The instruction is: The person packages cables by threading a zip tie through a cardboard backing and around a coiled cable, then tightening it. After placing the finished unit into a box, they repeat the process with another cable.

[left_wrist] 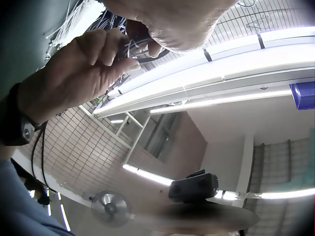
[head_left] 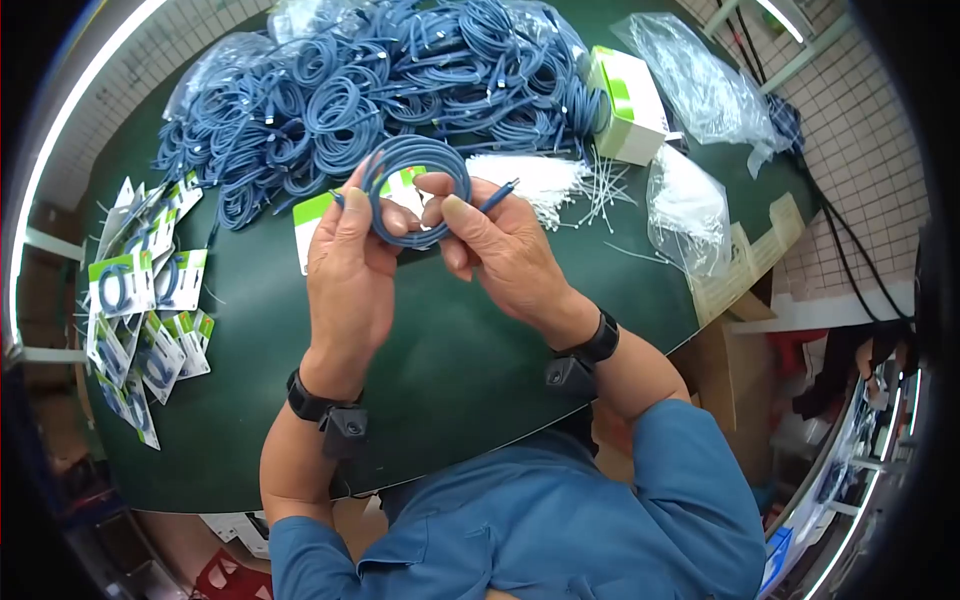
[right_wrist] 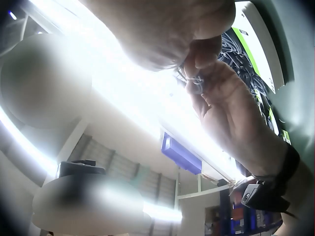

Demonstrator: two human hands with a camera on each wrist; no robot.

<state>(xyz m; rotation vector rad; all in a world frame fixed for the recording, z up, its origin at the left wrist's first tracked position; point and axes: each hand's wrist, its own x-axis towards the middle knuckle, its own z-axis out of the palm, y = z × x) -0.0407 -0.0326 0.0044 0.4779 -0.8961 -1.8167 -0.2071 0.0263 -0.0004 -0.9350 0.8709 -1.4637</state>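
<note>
Both hands hold a coiled blue cable [head_left: 418,150] above the table's middle. My left hand [head_left: 350,265] pinches the coil's left side between thumb and fingers. On the opposite side my right hand [head_left: 515,255] grips the coil with its thumb in front. A cable plug [head_left: 498,196] sticks out past the right fingers. In the left wrist view a thin white tie [left_wrist: 130,47] crosses the cable beside the fingertips. Behind the left hand lies a green-and-white card [head_left: 309,225], partly hidden by that hand.
A large heap of coiled blue cables [head_left: 340,100] covers the table's far side. White cable ties [head_left: 530,180] lie right of the hands, near a green-and-white box [head_left: 630,110] and a plastic bag of ties [head_left: 688,215]. Carded cables [head_left: 125,285] are piled at left on the green table [head_left: 470,330].
</note>
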